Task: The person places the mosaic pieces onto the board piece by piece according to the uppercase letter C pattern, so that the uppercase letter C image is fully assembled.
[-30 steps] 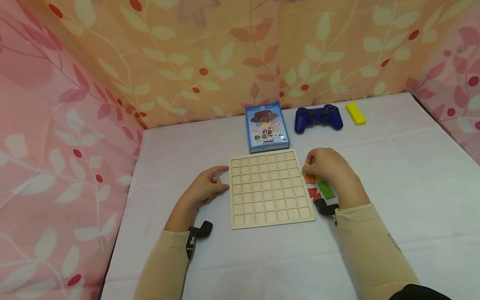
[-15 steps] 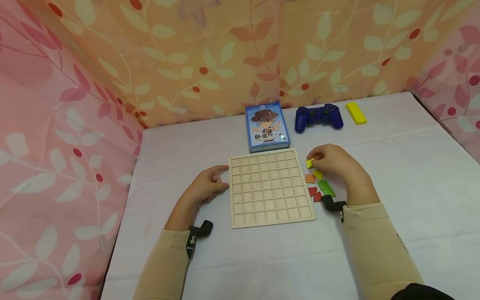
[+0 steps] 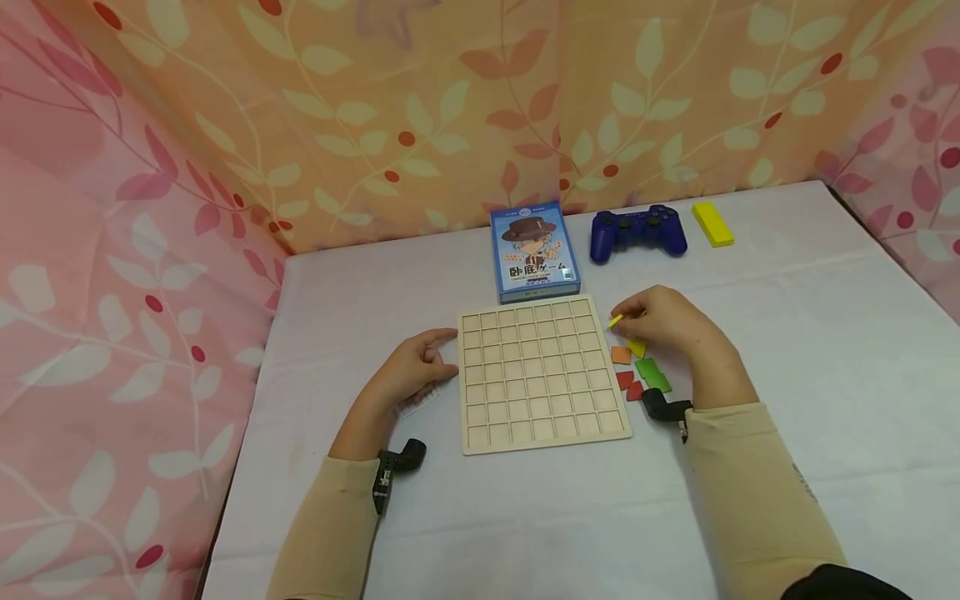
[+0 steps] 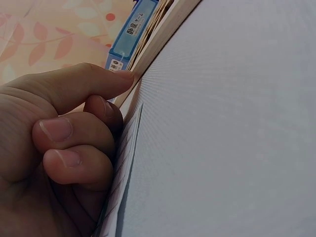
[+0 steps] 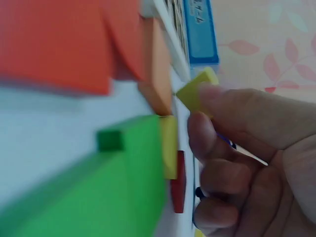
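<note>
Between thumb and index finger, my right hand (image 3: 666,321) pinches a small yellow tile (image 3: 615,321), tilted up on edge near the right side of the pale wooden grid board (image 3: 536,375). In the right wrist view the yellow tile (image 5: 195,96) shows a corner pointing left, the other fingers curled below. My left hand (image 3: 414,367) touches the board's left edge with thumb and index fingertips, the remaining fingers folded. Below that hand lies a printed paper (image 3: 418,403), partly hidden. The board's square cells hold no pieces.
Right of the board lie an orange piece (image 3: 621,355), another yellow piece (image 3: 637,347), a green piece (image 3: 653,375) and red pieces (image 3: 635,391). Behind stand a blue game box (image 3: 535,254), a blue game controller (image 3: 637,233) and a yellow block (image 3: 712,223), near the patterned curtain.
My right hand has moved slightly up and away from the loose pieces, uncovering them, and the yellow tile has turned onto its edge in the fingers. The left hand stays at the board.
</note>
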Demonstrator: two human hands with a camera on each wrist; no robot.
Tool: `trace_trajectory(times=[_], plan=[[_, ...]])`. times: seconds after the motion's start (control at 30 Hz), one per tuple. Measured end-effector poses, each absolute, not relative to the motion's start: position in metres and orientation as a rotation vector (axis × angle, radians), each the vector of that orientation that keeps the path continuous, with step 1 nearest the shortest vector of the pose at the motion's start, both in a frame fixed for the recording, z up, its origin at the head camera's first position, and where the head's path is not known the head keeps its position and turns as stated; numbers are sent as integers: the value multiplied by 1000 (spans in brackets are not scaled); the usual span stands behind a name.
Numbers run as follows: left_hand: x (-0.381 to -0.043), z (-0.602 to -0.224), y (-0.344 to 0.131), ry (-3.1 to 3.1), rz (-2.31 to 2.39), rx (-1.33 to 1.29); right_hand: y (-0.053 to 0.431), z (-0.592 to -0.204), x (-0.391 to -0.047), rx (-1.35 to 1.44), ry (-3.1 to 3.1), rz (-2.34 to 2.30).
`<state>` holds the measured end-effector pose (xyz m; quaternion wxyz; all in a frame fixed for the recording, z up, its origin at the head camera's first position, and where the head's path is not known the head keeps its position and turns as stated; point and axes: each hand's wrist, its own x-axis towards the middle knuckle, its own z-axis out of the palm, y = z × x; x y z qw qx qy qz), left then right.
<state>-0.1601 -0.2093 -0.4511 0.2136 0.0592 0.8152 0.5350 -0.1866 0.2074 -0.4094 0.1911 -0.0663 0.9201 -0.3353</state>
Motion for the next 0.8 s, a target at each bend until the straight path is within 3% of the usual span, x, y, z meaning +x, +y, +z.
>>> trace_trajectory(times=[0.8], plan=[[-160,-452,-210,2253,1488,160,203,-419,-188,-107,2556,-906]])
